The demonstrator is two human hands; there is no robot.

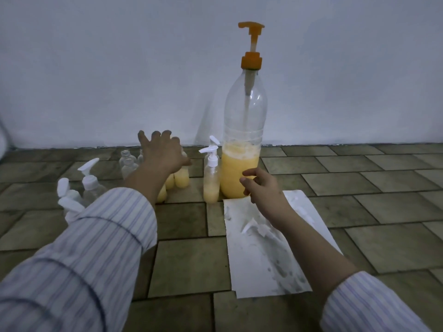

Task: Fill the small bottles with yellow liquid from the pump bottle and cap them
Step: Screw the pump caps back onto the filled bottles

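The left hand (163, 153) covers the tops of the filled bottles (181, 178) behind it, so whether they are capped cannot be told. The left sleeve (91, 238) hides the lower parts of the capped bottles (92, 185) toward the floor's left edge. The right forearm (309, 238) crosses the paper (259, 267), hiding part of the loose caps (249, 226) on it. Both arms are cut off by the bottom edge.

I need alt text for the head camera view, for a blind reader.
A person's left hand reaches open over small bottles of yellow liquid, while the right hand nears a tall pump bottle on a tiled floor.
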